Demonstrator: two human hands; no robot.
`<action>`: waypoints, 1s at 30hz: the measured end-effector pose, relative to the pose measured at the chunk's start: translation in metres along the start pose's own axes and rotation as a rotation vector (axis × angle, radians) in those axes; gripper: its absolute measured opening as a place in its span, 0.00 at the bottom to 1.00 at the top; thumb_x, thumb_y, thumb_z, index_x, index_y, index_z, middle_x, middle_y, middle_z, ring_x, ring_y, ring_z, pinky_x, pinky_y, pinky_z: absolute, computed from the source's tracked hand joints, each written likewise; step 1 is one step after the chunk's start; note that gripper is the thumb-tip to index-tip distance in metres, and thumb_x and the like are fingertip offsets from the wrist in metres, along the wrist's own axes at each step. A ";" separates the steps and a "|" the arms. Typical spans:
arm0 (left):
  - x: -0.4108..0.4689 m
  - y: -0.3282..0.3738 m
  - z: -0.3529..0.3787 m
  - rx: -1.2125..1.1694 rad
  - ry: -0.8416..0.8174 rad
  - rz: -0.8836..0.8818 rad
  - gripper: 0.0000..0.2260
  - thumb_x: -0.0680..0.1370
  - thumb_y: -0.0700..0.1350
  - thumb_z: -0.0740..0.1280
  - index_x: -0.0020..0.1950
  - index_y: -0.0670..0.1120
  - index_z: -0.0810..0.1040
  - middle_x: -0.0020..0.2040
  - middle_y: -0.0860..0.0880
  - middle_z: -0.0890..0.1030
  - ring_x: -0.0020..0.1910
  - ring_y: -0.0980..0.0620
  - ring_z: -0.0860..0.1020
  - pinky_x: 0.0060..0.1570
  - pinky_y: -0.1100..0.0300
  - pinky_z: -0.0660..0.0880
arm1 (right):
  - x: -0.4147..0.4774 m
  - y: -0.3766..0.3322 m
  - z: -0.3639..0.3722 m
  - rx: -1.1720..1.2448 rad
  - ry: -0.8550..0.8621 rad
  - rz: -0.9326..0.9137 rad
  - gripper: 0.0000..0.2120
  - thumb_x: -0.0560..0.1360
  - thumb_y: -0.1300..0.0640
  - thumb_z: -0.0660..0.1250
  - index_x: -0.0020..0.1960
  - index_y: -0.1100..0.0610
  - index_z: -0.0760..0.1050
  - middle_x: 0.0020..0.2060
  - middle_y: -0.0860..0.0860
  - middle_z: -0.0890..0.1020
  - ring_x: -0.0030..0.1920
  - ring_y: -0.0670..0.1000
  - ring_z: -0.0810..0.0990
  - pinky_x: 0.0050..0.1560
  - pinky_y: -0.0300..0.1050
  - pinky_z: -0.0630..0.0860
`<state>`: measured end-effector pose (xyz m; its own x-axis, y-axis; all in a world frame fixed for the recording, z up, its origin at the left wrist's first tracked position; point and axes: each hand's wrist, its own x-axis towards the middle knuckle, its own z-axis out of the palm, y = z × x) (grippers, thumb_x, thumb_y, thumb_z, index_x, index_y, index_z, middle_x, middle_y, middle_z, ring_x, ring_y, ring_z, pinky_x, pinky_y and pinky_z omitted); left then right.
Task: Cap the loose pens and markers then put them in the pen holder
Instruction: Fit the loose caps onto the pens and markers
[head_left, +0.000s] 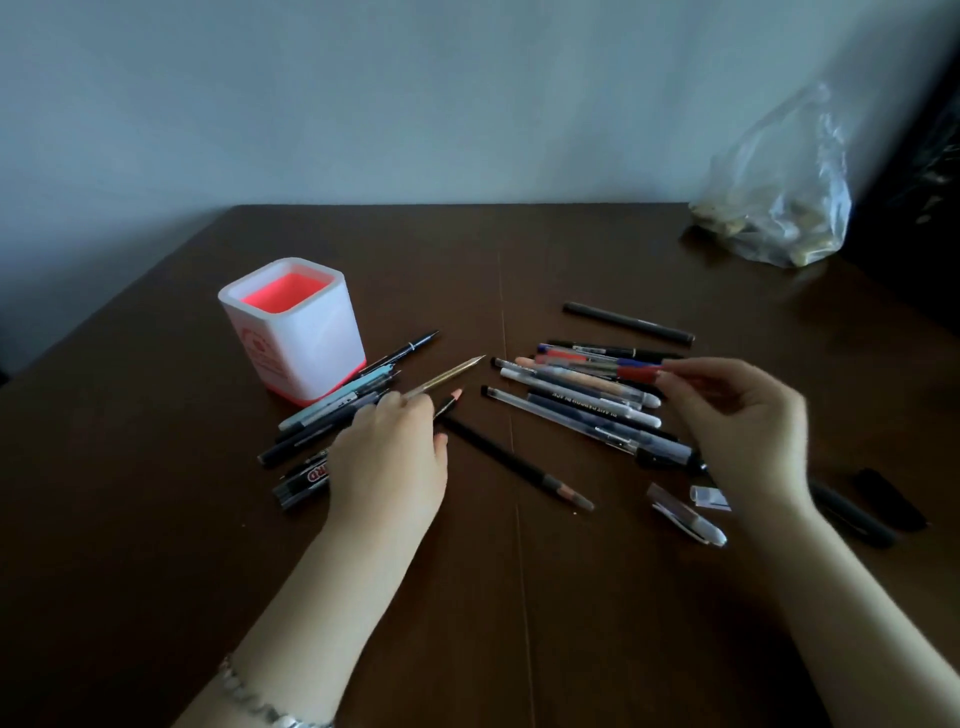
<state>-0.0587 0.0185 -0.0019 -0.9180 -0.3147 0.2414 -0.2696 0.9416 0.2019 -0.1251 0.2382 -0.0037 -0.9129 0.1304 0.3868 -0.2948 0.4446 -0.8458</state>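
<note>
A white square pen holder (298, 338) with a red inside stands upright at the left of the brown table. My left hand (389, 462) grips a thin gold pen (452, 375) whose tip points up and right, over a pile of pens and a black marker (304, 480). My right hand (743, 421) pinches the end of a red-capped pen (636, 373) above a second pile of several pens (582, 405). Loose clear caps (685, 512) lie just below my right hand. A dark pencil (514, 462) lies between my hands.
A clear plastic bag (779, 208) with small objects sits at the table's back right corner. A single dark pen (628, 322) lies apart behind the right pile. Black markers or caps (891, 499) lie right of my right wrist. A pale wall stands behind the table (571, 597).
</note>
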 end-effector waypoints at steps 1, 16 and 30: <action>-0.001 0.001 0.001 0.053 -0.029 -0.005 0.14 0.78 0.49 0.61 0.63 0.48 0.70 0.57 0.48 0.76 0.55 0.49 0.74 0.45 0.56 0.75 | -0.001 0.003 0.003 -0.077 -0.047 -0.012 0.07 0.69 0.60 0.71 0.45 0.50 0.80 0.39 0.47 0.81 0.36 0.42 0.78 0.34 0.29 0.74; -0.018 0.027 -0.001 -0.406 -0.015 0.096 0.13 0.80 0.44 0.55 0.62 0.44 0.69 0.55 0.49 0.70 0.39 0.58 0.71 0.34 0.70 0.67 | 0.012 0.003 -0.061 -0.665 -0.275 0.130 0.08 0.74 0.57 0.66 0.51 0.52 0.79 0.43 0.48 0.79 0.40 0.46 0.74 0.33 0.35 0.67; -0.019 0.026 0.015 -0.537 -0.024 0.277 0.12 0.78 0.47 0.59 0.61 0.49 0.74 0.54 0.53 0.79 0.50 0.58 0.76 0.48 0.66 0.72 | 0.019 0.034 -0.062 -0.833 -0.428 0.232 0.11 0.72 0.52 0.67 0.55 0.50 0.76 0.48 0.48 0.78 0.46 0.48 0.76 0.46 0.44 0.77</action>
<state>-0.0530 0.0510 -0.0151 -0.9412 -0.0574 0.3330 0.1594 0.7936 0.5872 -0.1347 0.3104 -0.0022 -0.9975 0.0332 -0.0630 0.0500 0.9563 -0.2881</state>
